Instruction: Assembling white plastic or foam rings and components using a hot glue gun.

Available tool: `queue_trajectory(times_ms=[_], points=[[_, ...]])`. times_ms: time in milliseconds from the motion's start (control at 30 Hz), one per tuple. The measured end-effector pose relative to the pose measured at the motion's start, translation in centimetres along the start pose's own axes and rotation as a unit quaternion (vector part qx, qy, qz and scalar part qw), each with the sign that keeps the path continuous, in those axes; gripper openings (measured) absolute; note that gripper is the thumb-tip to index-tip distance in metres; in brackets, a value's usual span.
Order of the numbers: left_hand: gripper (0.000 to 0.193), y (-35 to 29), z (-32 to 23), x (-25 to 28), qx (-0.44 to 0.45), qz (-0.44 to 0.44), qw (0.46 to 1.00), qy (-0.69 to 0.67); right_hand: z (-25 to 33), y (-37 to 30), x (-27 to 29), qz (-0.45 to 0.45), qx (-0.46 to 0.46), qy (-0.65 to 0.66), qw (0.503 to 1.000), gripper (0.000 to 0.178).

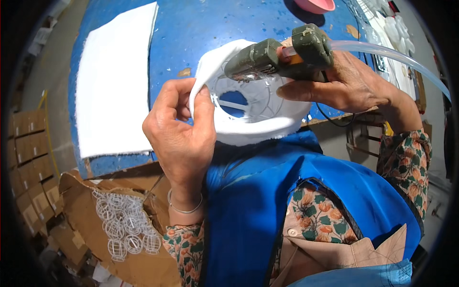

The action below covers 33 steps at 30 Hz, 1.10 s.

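Observation:
My left hand (181,126) pinches the folded edge of a white fleecy cloth (258,131) between thumb and fingers. The cloth wraps around a round white wire frame (267,103), and blue table shows through its open middle. In my right hand (344,81) is a dark green glue gun (260,60), its front end above the frame beside the cloth's inner edge. A thick clear glue stick (382,48) runs from the gun's back toward the right. The gun hides part of the frame's far side, and its nozzle tip is hard to make out.
Stacked white cloth sheets (114,86) lie left on the blue table (177,28). A pink bowl (315,5) stands at the far edge. Below left, a cardboard box (81,210) holds several white wire frames (126,222). A black cord (334,119) hangs near my right hand.

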<state>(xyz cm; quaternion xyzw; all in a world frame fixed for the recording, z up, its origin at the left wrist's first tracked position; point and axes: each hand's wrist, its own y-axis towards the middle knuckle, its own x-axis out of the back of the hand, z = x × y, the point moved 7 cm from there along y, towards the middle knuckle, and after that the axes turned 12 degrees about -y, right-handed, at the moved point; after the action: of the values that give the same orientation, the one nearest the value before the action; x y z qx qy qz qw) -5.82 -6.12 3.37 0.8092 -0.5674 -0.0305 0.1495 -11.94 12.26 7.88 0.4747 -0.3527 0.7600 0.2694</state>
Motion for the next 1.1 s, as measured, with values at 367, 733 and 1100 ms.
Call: queue_trajectory(times_ms=[367,733,1100], points=[[0.005,0.1,-0.1,-0.2,0.006,-0.001,1.0,-0.009,-0.2,-0.4,0.5,-0.032,0.038,0.047,0.998,0.042],[0.006,0.8,-0.1,-1.1,0.012,-0.001,1.0,-0.022,0.3,-0.4,1.6,-0.135,0.08,0.054,0.986,0.049],[0.005,1.0,0.1,-1.2,0.028,-0.009,0.999,-0.013,-1.6,-0.3,0.6,0.042,-0.065,0.053,0.996,0.051]])
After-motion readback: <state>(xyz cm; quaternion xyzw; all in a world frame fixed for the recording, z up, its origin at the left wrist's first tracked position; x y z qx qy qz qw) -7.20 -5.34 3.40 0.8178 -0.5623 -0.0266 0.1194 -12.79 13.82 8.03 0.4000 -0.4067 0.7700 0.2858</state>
